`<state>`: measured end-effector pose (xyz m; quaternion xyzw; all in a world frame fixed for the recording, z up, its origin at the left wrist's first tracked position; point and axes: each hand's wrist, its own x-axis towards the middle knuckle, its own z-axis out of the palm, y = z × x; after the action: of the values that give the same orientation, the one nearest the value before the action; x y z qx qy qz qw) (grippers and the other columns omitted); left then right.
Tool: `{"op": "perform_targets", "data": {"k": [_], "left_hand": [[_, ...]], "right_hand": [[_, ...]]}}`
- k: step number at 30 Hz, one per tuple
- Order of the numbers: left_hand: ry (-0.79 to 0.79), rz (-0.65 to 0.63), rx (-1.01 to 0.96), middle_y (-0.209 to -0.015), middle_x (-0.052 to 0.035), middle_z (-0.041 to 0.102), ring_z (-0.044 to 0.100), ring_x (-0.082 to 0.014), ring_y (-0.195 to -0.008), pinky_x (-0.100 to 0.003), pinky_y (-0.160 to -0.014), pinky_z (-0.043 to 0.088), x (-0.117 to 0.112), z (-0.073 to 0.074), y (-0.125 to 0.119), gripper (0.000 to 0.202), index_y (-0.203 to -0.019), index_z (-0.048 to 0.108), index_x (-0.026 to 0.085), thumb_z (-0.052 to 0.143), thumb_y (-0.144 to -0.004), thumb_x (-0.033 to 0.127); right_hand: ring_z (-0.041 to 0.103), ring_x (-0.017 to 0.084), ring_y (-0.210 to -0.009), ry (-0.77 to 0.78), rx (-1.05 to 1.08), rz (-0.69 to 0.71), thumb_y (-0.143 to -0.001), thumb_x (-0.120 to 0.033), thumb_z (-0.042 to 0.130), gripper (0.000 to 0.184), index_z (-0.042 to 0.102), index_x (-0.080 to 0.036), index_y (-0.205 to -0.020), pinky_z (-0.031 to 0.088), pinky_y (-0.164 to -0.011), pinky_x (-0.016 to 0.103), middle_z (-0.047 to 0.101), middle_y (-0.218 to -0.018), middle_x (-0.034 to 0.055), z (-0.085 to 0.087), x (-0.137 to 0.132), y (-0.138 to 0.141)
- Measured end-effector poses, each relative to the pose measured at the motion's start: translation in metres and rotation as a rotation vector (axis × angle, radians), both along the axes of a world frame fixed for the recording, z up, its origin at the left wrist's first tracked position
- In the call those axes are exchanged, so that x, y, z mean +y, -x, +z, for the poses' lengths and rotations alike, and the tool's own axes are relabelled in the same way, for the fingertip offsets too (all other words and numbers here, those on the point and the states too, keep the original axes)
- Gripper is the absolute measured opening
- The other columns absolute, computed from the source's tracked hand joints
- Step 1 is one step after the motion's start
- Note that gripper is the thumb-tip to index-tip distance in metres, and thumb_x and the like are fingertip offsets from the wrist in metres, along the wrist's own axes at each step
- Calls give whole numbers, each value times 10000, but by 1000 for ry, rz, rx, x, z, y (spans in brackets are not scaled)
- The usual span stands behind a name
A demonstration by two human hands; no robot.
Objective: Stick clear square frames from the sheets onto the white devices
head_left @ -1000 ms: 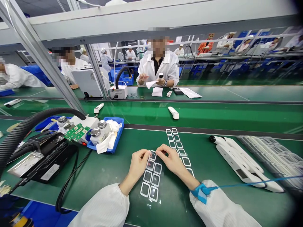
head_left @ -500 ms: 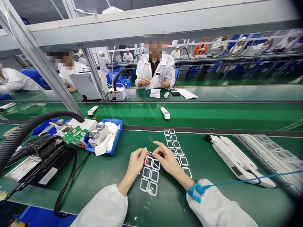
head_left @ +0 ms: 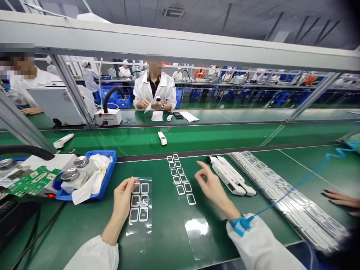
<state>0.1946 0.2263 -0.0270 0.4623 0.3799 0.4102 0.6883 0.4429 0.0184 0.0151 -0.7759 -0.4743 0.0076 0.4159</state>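
Note:
My left hand [head_left: 121, 198] pinches the upper left edge of a clear plastic sheet [head_left: 147, 224] carrying several white rounded frame stickers [head_left: 144, 200]. A second clear sheet [head_left: 195, 240] lies flat to the right, its upper part bearing two columns of white frame stickers [head_left: 180, 180] and its lower part shining with reflected light. My right hand [head_left: 210, 185] hovers right of that second sheet, index finger stretched out and the other fingers loosely bent. Nothing shows in it. A blue wrist strap [head_left: 238, 225] with a cord circles my right wrist.
White handheld devices [head_left: 230, 176] lie beyond my right hand, beside a long stack of sticker sheets [head_left: 287, 198]. Another person's hand [head_left: 341, 198] rests at the far right. A blue tray [head_left: 108, 180] with metal-topped bottles stands left. A white device [head_left: 162, 138] lies on the green strip ahead.
My hands have moved apart: the left carries its sheet leftward, the right is off that sheet and near the second one. The small clear piece by my right index finger no longer shows. The view has turned right.

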Motion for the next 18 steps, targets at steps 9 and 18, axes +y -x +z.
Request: {"op": "perform_targets", "data": {"k": [9,18], "left_hand": [[-344,78,245,-1132,-179,653,583,-294,-1118,-428,-1049,385,11,-2,-1,297,-797,751,132,710,-726,417],[-394,261,146,-1136,-148,633,603,-222,-1076,-321,-929,474,-16,16,32,203,-854,708,139,617,-818,318]], "right_hand": [[610,332,-920,615,-699,-431,-881,-140,445,521,405,-56,-1394,412,-744,406,663,-990,198,-13,-25,-72],[614,303,-680,237,-622,-99,-879,-254,437,576,320,-161,-1435,442,-718,481,677,-846,179,20,-9,-28]]}}
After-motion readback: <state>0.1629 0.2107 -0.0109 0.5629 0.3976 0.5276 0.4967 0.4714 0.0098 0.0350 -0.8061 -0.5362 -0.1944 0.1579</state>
